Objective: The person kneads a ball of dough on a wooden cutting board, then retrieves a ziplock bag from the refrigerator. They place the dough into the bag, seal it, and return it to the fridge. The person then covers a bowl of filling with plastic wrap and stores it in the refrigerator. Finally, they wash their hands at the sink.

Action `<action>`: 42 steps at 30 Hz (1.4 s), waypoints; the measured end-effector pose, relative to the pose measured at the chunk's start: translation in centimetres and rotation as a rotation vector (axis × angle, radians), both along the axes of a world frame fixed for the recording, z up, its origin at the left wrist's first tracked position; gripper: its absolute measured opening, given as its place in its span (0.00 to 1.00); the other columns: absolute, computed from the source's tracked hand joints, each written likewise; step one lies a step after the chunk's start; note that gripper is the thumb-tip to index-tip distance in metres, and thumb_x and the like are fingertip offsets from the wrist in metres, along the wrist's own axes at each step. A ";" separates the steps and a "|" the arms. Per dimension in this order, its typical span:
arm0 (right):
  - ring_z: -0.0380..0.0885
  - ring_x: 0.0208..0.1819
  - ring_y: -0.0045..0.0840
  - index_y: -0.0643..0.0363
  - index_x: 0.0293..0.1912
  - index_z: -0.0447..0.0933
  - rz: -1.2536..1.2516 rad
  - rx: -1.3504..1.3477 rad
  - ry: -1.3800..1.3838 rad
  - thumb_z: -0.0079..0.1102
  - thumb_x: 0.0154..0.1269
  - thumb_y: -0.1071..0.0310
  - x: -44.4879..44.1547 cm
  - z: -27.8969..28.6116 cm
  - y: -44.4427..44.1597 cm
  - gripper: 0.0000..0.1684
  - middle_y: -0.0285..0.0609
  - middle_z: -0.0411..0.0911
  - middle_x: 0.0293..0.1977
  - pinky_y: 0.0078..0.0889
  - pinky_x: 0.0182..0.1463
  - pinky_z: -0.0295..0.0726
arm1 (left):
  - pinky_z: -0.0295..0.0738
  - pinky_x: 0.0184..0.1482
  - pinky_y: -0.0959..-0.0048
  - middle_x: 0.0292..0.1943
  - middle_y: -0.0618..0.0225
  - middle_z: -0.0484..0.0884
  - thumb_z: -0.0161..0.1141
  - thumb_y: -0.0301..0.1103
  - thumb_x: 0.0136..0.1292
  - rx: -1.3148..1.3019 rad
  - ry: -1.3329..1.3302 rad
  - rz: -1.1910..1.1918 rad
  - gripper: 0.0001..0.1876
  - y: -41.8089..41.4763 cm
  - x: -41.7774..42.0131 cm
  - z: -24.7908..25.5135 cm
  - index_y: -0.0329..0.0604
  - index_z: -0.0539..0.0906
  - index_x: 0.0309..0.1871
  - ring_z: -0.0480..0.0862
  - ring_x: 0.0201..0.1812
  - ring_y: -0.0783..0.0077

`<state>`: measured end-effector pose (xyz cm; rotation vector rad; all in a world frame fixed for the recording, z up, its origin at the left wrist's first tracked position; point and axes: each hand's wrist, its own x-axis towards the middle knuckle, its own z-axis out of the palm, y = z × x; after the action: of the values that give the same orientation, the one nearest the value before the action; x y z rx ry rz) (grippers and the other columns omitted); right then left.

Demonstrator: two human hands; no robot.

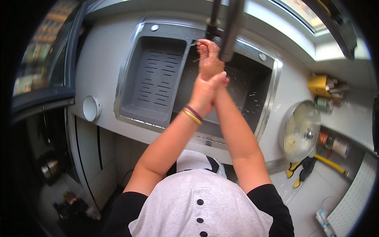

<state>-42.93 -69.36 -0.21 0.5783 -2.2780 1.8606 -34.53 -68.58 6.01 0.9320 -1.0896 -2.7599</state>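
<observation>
My left hand [205,89], with a dark band and a gold bangle [192,115] on its wrist, is wrapped around my right wrist. My right hand [210,59] looks wet and holds nothing; its fingers are loosely bent. Both hands are above the deep right basin [251,97] of a grey double sink. Just right of my right hand hangs the dark faucet [231,32], partly blurred. Water droplets fly about in the basin. Whatever part of the water stream meets my skin is hard to make out.
A slotted drain tray [157,80] fills the left basin. On the counter stands a white bowl [91,108] at left; a round pan with a glass lid [301,130] is at right. Beyond it are a yellow box [318,85] and jars. An open window [71,50] juts in at left.
</observation>
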 end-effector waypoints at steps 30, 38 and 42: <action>0.41 0.77 0.34 0.65 0.74 0.45 0.321 -0.921 -0.692 0.32 0.77 0.48 2.9 4.2 6.1 0.38 0.53 0.44 0.74 0.36 0.77 0.40 | 0.45 0.75 0.69 0.77 0.70 0.50 0.35 0.39 0.76 -0.417 0.107 -0.194 0.28 3.7 1.0 3.5 0.43 0.51 0.77 0.52 0.76 0.68; 0.42 0.76 0.44 0.64 0.72 0.50 0.117 -0.334 -0.194 0.33 0.77 0.56 6.7 1.3 4.0 0.32 0.58 0.48 0.73 0.40 0.76 0.47 | 0.43 0.76 0.62 0.78 0.68 0.45 0.37 0.42 0.77 -0.470 0.327 -0.300 0.31 2.8 2.3 3.0 0.47 0.43 0.78 0.48 0.77 0.65; 0.50 0.73 0.51 0.63 0.71 0.55 -0.158 0.010 -0.129 0.43 0.73 0.57 5.3 4.3 5.5 0.33 0.56 0.50 0.72 0.51 0.74 0.49 | 0.66 0.65 0.66 0.67 0.59 0.67 0.48 0.36 0.74 -0.713 0.131 -0.013 0.23 5.6 3.7 2.9 0.41 0.62 0.69 0.71 0.65 0.63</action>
<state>-37.67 -63.90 4.11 0.2767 -2.3370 1.8605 -30.83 -62.95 8.90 0.6243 -1.8476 -2.1043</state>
